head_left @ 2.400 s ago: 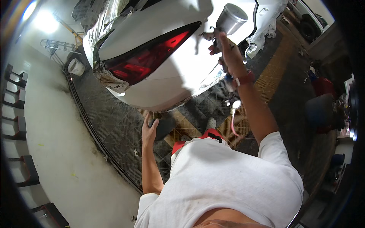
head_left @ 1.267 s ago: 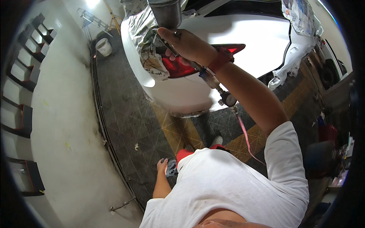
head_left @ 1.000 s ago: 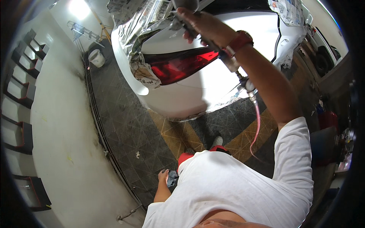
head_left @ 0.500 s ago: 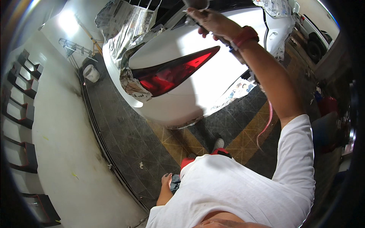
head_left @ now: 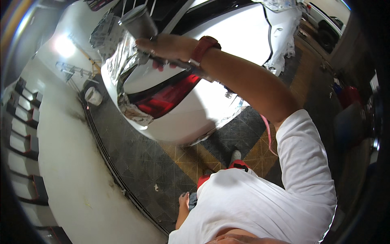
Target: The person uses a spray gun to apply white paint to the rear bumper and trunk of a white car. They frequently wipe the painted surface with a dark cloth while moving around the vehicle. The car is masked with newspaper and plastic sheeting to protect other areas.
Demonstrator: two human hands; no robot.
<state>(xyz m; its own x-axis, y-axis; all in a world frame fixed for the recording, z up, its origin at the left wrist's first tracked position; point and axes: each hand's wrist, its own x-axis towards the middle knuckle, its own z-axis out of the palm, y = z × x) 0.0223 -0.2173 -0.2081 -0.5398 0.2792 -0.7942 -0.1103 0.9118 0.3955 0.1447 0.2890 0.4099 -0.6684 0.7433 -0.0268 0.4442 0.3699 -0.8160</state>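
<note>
My right hand (head_left: 174,46) is closed around a paint spray gun (head_left: 141,24), its grey cup on top. It hangs over the rear corner of a white car (head_left: 174,130), above the red tail light (head_left: 160,101); no contact with the body shows. Fingers and forearm hide most of the gun's handle. Down at my side, my left hand (head_left: 184,200) is curled against a grey-blue, cloth-like thing (head_left: 193,201), partly covered by my shirt. Crumpled masking paper (head_left: 136,114) borders the light's outer end.
A pink hose (head_left: 268,134) dangles below my right forearm. Newspaper and shiny sheeting (head_left: 122,55) cover the car's left side. A white bucket (head_left: 93,96) and a ladder (head_left: 73,69) stand by the left wall. Patterned tiles (head_left: 142,166) make up the floor.
My right hand has swung left with the spray gun, from over the car's upper panel to above the tail light. More of the cup shows. My left hand stays low at my side.
</note>
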